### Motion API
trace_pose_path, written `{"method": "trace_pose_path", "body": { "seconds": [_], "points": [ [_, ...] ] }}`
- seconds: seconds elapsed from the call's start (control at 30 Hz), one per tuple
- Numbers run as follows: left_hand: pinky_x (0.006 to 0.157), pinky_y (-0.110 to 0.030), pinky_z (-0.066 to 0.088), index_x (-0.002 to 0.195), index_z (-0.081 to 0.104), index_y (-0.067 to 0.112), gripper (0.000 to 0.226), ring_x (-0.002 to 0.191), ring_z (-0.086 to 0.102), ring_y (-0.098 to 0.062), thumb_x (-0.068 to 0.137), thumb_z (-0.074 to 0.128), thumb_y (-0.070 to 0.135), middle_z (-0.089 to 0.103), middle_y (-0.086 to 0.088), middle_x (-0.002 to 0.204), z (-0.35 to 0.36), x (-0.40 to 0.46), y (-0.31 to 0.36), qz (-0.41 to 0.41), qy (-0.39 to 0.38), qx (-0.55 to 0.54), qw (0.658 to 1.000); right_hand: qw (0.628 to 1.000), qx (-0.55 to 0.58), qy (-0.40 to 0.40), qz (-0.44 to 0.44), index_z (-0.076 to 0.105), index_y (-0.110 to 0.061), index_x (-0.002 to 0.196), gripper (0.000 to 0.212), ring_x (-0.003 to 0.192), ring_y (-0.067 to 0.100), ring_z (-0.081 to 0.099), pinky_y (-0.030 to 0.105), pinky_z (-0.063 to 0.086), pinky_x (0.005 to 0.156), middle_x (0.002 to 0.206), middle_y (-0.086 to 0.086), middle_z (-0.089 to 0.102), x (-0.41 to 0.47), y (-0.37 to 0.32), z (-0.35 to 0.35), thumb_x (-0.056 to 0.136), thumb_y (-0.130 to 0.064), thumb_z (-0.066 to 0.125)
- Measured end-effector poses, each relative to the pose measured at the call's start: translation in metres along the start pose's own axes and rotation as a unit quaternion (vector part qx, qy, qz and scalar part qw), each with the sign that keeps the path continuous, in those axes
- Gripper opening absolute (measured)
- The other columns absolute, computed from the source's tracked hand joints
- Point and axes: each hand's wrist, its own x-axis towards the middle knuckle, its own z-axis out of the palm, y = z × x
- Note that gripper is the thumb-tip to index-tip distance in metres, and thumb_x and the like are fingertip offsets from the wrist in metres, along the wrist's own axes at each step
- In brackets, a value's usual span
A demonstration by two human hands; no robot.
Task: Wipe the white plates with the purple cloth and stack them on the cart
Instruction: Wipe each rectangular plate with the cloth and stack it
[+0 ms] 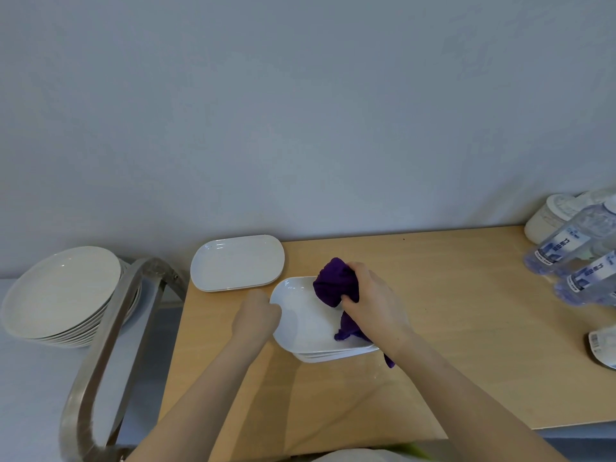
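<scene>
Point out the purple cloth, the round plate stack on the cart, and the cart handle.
purple cloth point(335, 285): head view, on the bunched upper part above the right hand's fingers.
round plate stack point(63, 291): head view, on the top plate's inside.
cart handle point(100, 355): head view, on the metal bar's left side.

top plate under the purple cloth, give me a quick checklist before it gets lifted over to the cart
1. Cloth in hand: ok. The right hand grips the purple cloth, bunched on the top plate.
2. Plate steadied: ok. The left hand is at the plate's left rim; how firm its grip is, cannot tell.
3. Plate wiped all over: cannot tell. No dirt or wet shows on the bare part; the cloth covers the rest.
4. Cloth clear of the plate for lifting: not ok. It rests on the plate and trails over the near right edge.
5. Landing spot: ok. The stack of round plates on the cart has its top bare.
</scene>
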Motion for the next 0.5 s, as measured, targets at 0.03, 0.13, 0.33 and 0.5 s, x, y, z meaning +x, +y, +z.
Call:
{"method": "trace_pose_path", "body": {
  "seconds": [0.03, 0.13, 0.33, 0.5],
  "points": [
    [0.055, -0.029, 0.031, 0.064, 0.034, 0.009, 0.016, 0.061, 0.037, -0.024, 0.073, 0.039, -0.003, 0.037, -0.007, 0.064, -0.001, 0.002, 0.001, 0.0, -0.003, -0.011, 1.0, 1.0, 0.001, 0.001, 0.001, 0.041, -0.027, 0.134, 0.052, 0.101, 0.017, 0.058, 0.038, 0.052, 0.076, 0.116, -0.006, 0.06, 0.0, 0.0, 0.001, 0.085, -0.022, 0.055],
    [0.06, -0.034, 0.04, 0.071, 0.037, 0.008, 0.012, 0.066, 0.043, -0.025, 0.075, 0.04, -0.003, 0.041, -0.011, 0.071, -0.002, 0.002, -0.001, -0.005, -0.017, -0.051, 0.999, 1.0, 0.012, 0.003, 0.006, 0.041, -0.028, 0.133, 0.052, 0.099, 0.017, 0.058, 0.039, 0.052, 0.076, 0.115, -0.006, 0.059, 0.001, 0.001, 0.002, 0.084, -0.022, 0.056],
    [0.069, -0.037, 0.054, 0.086, 0.062, 0.017, 0.03, 0.081, 0.06, -0.027, 0.089, 0.039, -0.003, 0.063, -0.008, 0.088, -0.009, -0.023, -0.01, 0.036, -0.065, -0.2, 0.977, 0.999, -0.035, 0.023, 0.025, 0.036, -0.028, 0.139, 0.054, 0.105, 0.021, 0.054, 0.036, 0.05, 0.078, 0.118, -0.001, 0.054, 0.007, 0.001, 0.01, 0.088, -0.024, 0.054],
    [0.056, -0.026, 0.056, 0.106, 0.064, 0.015, 0.028, 0.088, 0.067, -0.025, 0.096, 0.043, -0.001, 0.068, -0.011, 0.1, -0.014, -0.033, -0.012, 0.033, -0.093, -0.286, 0.953, 0.996, -0.082, 0.013, 0.02, 0.029, -0.026, 0.145, 0.054, 0.115, 0.022, 0.046, 0.031, 0.046, 0.081, 0.13, 0.001, 0.047, 0.012, -0.017, 0.028, 0.094, -0.024, 0.048]
  ]
}}
